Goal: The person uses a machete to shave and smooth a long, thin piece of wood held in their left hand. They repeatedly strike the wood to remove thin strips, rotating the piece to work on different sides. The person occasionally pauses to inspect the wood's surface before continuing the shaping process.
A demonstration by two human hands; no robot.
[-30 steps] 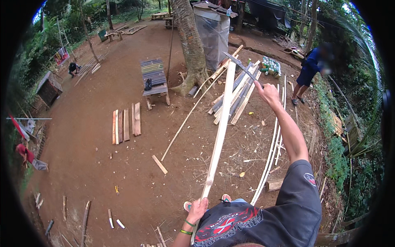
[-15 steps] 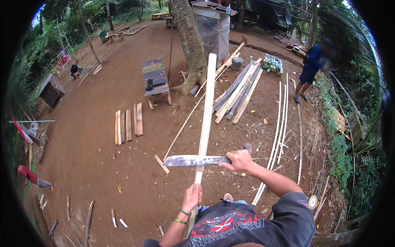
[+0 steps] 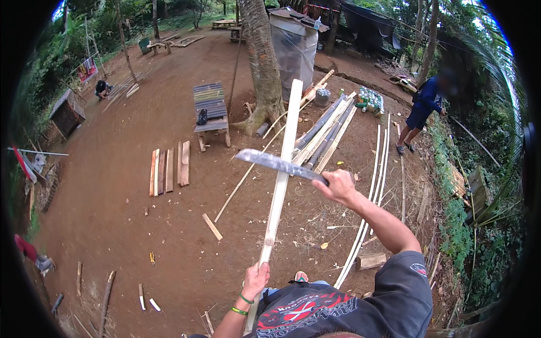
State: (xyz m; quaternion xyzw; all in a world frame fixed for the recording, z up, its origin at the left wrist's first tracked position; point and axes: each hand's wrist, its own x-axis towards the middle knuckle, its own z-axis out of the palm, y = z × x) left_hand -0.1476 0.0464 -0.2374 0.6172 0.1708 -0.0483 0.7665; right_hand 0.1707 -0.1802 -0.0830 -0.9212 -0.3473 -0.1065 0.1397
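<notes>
A long, pale split bamboo strip (image 3: 278, 194) slants up and away in front of me. My left hand (image 3: 256, 279) is closed round its lower part, with the near end running back beside my body. In my right hand (image 3: 338, 186) is the handle of a machete, mostly hidden by the fingers. The machete's broad, scuffed grey blade (image 3: 270, 161) points left and lies across the upper half of the strip; whether its edge touches the bamboo I cannot tell.
Cut bamboo lengths (image 3: 329, 132) lie ahead by a tree (image 3: 263, 67). Long thin strips (image 3: 378, 174) stretch along the right. Short boards (image 3: 169, 170) and a slatted bench (image 3: 211, 112) are to the left. A person in blue (image 3: 421, 107) stands at the far right.
My right hand and the machete have moved farther up the strip, and the blade has tilted with its tip higher. My left hand has shifted slightly left and down, still holding the strip.
</notes>
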